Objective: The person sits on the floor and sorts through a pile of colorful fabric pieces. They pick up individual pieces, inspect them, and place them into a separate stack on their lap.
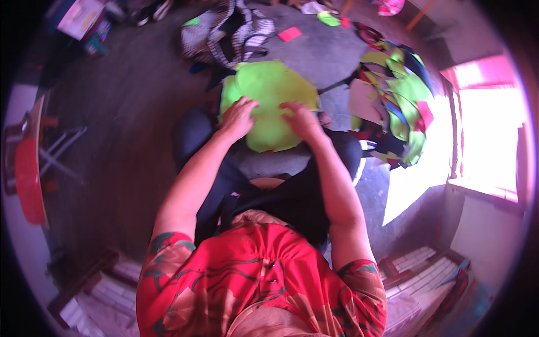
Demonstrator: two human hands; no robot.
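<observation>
A bright yellow-green piece of cloth is spread in front of me, between and above my knees, with an uneven rounded outline. On its left part rests my left hand, its fingers bent a little and apart. My right hand lies at the cloth's right part, fingers reaching inward over it. Neither hand shows anything gripped. What lies under the cloth is mostly hidden.
A heap of mixed cloth scraps lies to the right. Beyond the green cloth are a checked bag or cloth and a red scrap. A red chair stands far left; a bright window is at right.
</observation>
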